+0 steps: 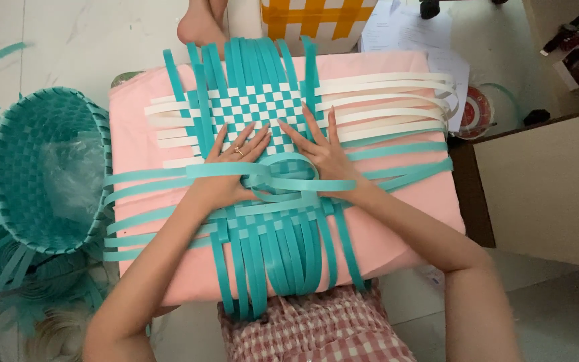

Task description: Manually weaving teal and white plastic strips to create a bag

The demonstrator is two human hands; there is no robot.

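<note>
We see both hands laid flat on a woven mat (256,110) of teal and white plastic strips, which lies in the middle of a pink tabletop (403,221). The left hand (232,157) rests on the mat's lower left part, fingers spread and a ring on one finger; its grip pinches nothing. The right hand (323,151) presses just beside it, fingers fanned out over the checkered weave, its grip likewise open and flat. Between the two hands, a loose teal strip (283,175) curls into a loop, touching both. White strips (383,100) trail off to the right of the mat, and teal strips (269,261) hang over the near edge toward a checked red-and-white garment (316,328). Left of the tabletop stands a finished teal basket (28,167).
</note>
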